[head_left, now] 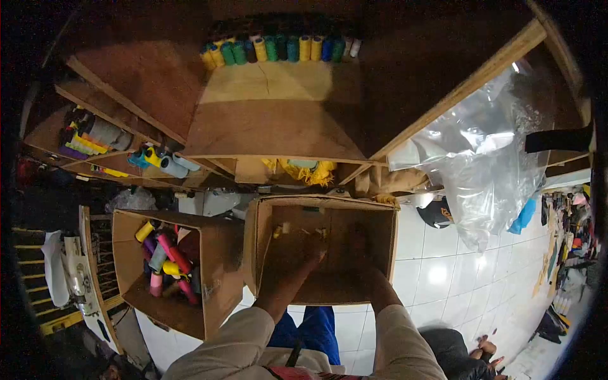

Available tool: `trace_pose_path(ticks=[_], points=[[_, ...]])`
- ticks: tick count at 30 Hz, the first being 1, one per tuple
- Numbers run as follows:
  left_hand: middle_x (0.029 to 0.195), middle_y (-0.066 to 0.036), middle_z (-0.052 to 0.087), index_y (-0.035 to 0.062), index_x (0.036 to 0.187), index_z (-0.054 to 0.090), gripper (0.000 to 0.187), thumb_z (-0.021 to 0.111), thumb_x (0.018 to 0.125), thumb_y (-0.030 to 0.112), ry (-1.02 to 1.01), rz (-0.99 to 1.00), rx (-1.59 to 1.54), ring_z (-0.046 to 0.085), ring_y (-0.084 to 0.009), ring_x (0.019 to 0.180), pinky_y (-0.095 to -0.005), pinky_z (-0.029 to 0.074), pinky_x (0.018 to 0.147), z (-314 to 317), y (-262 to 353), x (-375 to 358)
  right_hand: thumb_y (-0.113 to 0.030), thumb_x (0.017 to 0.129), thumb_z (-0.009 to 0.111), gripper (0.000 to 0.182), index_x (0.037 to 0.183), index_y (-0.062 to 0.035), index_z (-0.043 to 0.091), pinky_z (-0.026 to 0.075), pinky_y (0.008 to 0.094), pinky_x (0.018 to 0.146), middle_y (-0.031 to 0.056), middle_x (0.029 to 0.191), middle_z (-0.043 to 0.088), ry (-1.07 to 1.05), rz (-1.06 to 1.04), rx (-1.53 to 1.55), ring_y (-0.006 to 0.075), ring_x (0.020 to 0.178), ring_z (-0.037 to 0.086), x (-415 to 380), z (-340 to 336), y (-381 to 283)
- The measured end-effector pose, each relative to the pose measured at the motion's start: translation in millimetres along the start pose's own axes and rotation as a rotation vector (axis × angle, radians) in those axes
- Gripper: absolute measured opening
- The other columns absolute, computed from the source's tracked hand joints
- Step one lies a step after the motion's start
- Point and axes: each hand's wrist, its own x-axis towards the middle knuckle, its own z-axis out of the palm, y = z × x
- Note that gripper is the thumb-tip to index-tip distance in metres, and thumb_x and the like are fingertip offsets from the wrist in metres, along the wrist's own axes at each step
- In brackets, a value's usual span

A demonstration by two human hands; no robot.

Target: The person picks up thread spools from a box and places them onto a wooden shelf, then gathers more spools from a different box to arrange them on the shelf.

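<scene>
Both my arms reach down into an open cardboard box (323,201) in front of my legs. My left hand (318,251) is low inside it, close to a small yellowish spool (325,233); whether they touch I cannot make out. Another small yellowish spool (277,232) and a pale piece (286,227) lie near the box's left side. Deep in shadow at the right side of the box is my right hand (358,244), its fingers too dark to read. Some small bits lie on the box bottom.
A second cardboard box (221,278) on the left holds several colored thread cones (171,252). Wooden shelving (278,130) ahead carries a row of thread spools (278,49). Clear plastic (481,152) hangs at right over the white tiled floor (437,272). Another person's dark-clothed leg (446,348) shows at lower right.
</scene>
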Motion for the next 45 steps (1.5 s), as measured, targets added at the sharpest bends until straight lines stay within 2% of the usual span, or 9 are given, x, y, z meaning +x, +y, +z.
trace_pose_path(ticks=[4, 19, 22, 25, 26, 30, 34, 39, 45], points=[[0.088, -0.007, 0.056, 0.0011, 0.113, 0.058, 0.027, 0.061, 0.092, 0.017, 0.001, -0.010, -0.040, 0.055, -0.0238, 0.086, -0.0395, 0.045, 0.083, 8, -2, -13, -0.027, 0.094, 0.054, 0.038, 0.121, -0.0003, 0.056, 0.047, 0.0415, 0.088, 0.0182, 0.110, 0.057, -0.037, -0.018, 0.003, 0.0299, 0.100, 0.054, -7, -4, 0], [0.087, -0.005, 0.059, 0.0054, 0.102, 0.053, 0.029, 0.060, 0.094, 0.033, -0.051, 0.447, -0.099, 0.056, -0.0127, 0.076, -0.0300, 0.046, 0.069, -121, 221, -177, -0.030, 0.098, 0.049, 0.041, 0.125, 0.0005, 0.054, 0.046, 0.0413, 0.090, 0.0180, 0.112, 0.054, -0.179, -0.258, 0.384, 0.0283, 0.102, 0.051, -3, 11, -22], [0.084, -0.002, 0.057, 0.0061, 0.099, 0.052, 0.021, 0.059, 0.096, 0.026, -0.041, 0.518, -0.170, 0.055, -0.0109, 0.074, -0.0272, 0.044, 0.068, -149, 251, -197, -0.029, 0.095, 0.055, 0.039, 0.117, 0.0032, 0.057, 0.046, 0.0479, 0.094, 0.0231, 0.115, 0.052, 0.145, -0.456, -0.210, 0.0346, 0.106, 0.052, -53, -36, -74], [0.081, -0.001, 0.055, 0.0059, 0.098, 0.052, 0.014, 0.059, 0.095, 0.018, -0.014, 0.957, -0.272, 0.050, -0.0093, 0.070, -0.0260, 0.042, 0.065, -167, 284, -205, -0.029, 0.096, 0.055, 0.034, 0.103, 0.0035, 0.060, 0.049, 0.0454, 0.087, 0.0190, 0.102, 0.054, 0.327, -0.320, 0.429, 0.0305, 0.092, 0.055, -119, -72, -150], [0.076, 0.001, 0.049, 0.0053, 0.096, 0.050, 0.012, 0.060, 0.095, 0.013, 0.039, 0.773, -0.151, 0.042, -0.0086, 0.064, -0.0274, 0.039, 0.061, -178, 298, -205, -0.031, 0.096, 0.055, 0.034, 0.100, 0.0030, 0.061, 0.050, 0.0434, 0.085, 0.0170, 0.098, 0.055, 0.311, -0.269, 0.638, 0.0282, 0.088, 0.056, -136, -91, -173], [0.071, 0.000, 0.042, 0.0047, 0.091, 0.049, 0.016, 0.060, 0.095, 0.016, 0.139, 0.991, 0.074, 0.037, -0.0098, 0.061, -0.0284, 0.036, 0.057, -211, 379, -232, -0.039, 0.098, 0.052, 0.039, 0.097, -0.0003, 0.061, 0.051, 0.0345, 0.075, 0.0090, 0.085, 0.058, 0.146, -0.282, 0.950, 0.0186, 0.078, 0.058, -185, -151, -235], [0.066, -0.001, 0.042, 0.0043, 0.089, 0.051, 0.021, 0.060, 0.095, 0.022, 0.256, 1.156, 0.248, 0.038, -0.0128, 0.055, -0.0306, 0.036, 0.054, -241, 423, -197, -0.040, 0.100, 0.049, 0.038, 0.105, -0.0042, 0.060, 0.049, 0.0278, 0.065, 0.0019, 0.080, 0.055, 0.157, -0.427, 1.023, 0.0111, 0.069, 0.054, -191, -166, -269], [0.065, -0.004, 0.047, 0.0040, 0.090, 0.053, 0.025, 0.062, 0.091, 0.027, 0.437, 1.189, 0.465, 0.049, -0.0181, 0.053, -0.0344, 0.042, 0.050, -257, 460, -159, -0.027, 0.100, 0.052, 0.046, 0.135, 0.0002, 0.042, 0.048, 0.0294, 0.065, 0.0100, 0.103, 0.063, 0.145, -0.559, 1.220, 0.0112, 0.072, 0.054, -214, -214, -335], [0.069, -0.009, 0.055, 0.0011, 0.093, 0.055, 0.029, 0.065, 0.090, 0.029, 0.424, 1.038, 0.620, 0.055, -0.0229, 0.057, -0.0365, 0.045, 0.050, -258, 440, -79, -0.017, 0.094, 0.063, 0.031, 0.120, -0.0020, 0.053, 0.046, 0.0279, 0.058, 0.0055, 0.088, 0.061, 0.363, -0.744, 1.015, 0.0105, 0.070, 0.057, -217, -263, -410]])
